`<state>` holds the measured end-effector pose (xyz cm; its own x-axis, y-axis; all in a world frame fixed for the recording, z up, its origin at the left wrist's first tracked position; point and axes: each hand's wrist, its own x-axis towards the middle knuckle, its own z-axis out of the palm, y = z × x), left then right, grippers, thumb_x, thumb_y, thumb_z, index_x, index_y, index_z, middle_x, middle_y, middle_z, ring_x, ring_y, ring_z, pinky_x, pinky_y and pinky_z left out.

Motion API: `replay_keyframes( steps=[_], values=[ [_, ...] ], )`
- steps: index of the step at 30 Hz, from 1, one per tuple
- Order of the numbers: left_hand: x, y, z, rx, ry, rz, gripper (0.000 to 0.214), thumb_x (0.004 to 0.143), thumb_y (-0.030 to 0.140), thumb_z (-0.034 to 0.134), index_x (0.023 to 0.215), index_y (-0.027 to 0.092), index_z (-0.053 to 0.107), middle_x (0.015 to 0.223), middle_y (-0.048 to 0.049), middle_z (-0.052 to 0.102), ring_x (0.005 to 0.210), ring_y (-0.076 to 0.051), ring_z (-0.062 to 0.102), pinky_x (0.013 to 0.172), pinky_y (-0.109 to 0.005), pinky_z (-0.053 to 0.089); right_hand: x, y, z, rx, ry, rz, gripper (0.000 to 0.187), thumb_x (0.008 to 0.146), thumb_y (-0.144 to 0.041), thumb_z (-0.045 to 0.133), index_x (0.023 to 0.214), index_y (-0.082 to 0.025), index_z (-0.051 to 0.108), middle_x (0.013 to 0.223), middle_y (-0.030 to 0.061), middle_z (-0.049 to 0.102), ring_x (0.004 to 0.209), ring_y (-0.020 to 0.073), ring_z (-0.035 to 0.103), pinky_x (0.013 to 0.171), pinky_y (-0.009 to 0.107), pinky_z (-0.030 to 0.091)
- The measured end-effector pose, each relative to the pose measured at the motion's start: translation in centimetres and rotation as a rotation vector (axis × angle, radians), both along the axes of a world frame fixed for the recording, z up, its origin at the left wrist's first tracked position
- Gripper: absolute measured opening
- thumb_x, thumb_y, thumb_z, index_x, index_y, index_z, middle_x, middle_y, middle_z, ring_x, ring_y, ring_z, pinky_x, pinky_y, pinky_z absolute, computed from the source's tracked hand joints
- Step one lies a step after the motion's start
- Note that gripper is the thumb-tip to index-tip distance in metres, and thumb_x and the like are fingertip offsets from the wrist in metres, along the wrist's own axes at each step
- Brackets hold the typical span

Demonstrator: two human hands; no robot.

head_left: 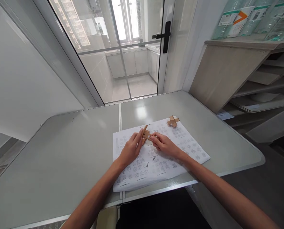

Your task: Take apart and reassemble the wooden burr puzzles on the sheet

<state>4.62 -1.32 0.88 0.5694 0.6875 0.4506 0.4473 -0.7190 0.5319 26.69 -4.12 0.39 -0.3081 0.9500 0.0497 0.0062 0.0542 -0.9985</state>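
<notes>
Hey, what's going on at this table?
Someone is handling small wooden pieces above a printed sheet on the table. The right hand pinches them, and the left hand has its fingers against them, though its exact grip is hard to see. A wooden cluster lies untouched near the sheet's far right corner.

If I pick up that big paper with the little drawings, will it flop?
Probably: the printed paper looks thin, and its near edge curves. Being so thin, it's likely light too. The wooden pieces near its far edge might slide off if it tilts.
</notes>
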Motion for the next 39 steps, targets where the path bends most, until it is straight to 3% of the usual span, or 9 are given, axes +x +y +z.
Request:
replay_keyframes(
  steps=[5, 9, 12, 20, 28, 39],
  values=[
    [0.4, -0.2, -0.1, -0.001, 0.017, -0.018, 0.057, 0.112, 0.031, 0.036, 0.167, 0.029, 0.023, 0.124, -0.014, 0.065, 0.1, -0.021, 0.066, 0.088, -0.038, 0.059, -0.2, -0.1, 0.6, -0.02, 0.04, 0.033, 0.045, 0.1, -0.067, 0.051, 0.092, -0.023, 0.051, 0.066, -0.0082, 0.041, 0.052, 0.0108, 0.038, 0.051, 0.028, 0.034],
    [0.1, 0.2, -0.4, -0.002, -0.045, 0.114, 0.051, 0.113, 0.032, 0.034, 0.164, 0.029, 0.032, 0.113, -0.0108, 0.07, 0.093, -0.02, 0.065, 0.085, -0.036, 0.058, -0.3, -0.4, 1.8, -0.032, 0.062, 0.141, 0.043, 0.101, -0.066, 0.051, 0.101, -0.023, 0.053, 0.066, -0.0074, 0.046, 0.054, 0.0115, 0.04, 0.054, 0.028, 0.037],
    [-0.1, 0.4, -0.5, -0.015, -0.088, 0.179, 0.046, 0.113, 0.033, 0.033, 0.158, 0.029, 0.04, 0.109, -0.0085, 0.072, 0.09, -0.018, 0.066, 0.086, -0.036, 0.058, -0.4, -0.4, 1.8, -0.024, 0.05, 0.22, 0.044, 0.102, -0.066, 0.051, 0.09, -0.023, 0.049, 0.068, -0.0049, 0.055, 0.053, 0.0114, 0.045, 0.056, 0.029, 0.04],
    [-0.1, 0.1, -0.1, -0.03, -0.086, 0.014, 0.045, 0.112, 0.028, 0.037, 0.157, 0.03, 0.044, 0.124, -0.0104, 0.07, 0.098, -0.017, 0.07, 0.093, -0.036, 0.059, -0.4, -0.5, 0.7, -0.047, 0.079, 0.193, 0.04, 0.102, -0.062, 0.053, 0.091, -0.024, 0.052, 0.064, -0.0062, 0.049, 0.052, 0.0117, 0.04, 0.055, 0.03, 0.037],
    [-0.3, 0.1, 0.1, -0.025, -0.082, -0.012, 0.044, 0.112, 0.027, 0.04, 0.155, 0.029, 0.047, 0.12, -0.0092, 0.072, 0.101, -0.018, 0.071, 0.093, -0.035, 0.059, -0.5, -0.9, 0.5, -0.066, 0.057, 0.161, 0.042, 0.101, -0.062, 0.054, 0.082, -0.026, 0.044, 0.063, -0.0055, 0.046, 0.055, 0.0136, 0.041, 0.056, 0.03, 0.035],
    [-0.4, 0.1, 0.4, 0.008, -0.072, -0.076, 0.045, 0.111, 0.025, 0.044, 0.155, 0.029, 0.048, 0.12, -0.0082, 0.075, 0.095, -0.017, 0.074, 0.086, -0.034, 0.063, -0.6, -0.9, 0.3, -0.064, 0.058, 0.129, 0.043, 0.101, -0.061, 0.055, 0.081, -0.024, 0.047, 0.065, -0.0051, 0.047, 0.056, 0.0132, 0.043, 0.056, 0.03, 0.035]
  ],
)
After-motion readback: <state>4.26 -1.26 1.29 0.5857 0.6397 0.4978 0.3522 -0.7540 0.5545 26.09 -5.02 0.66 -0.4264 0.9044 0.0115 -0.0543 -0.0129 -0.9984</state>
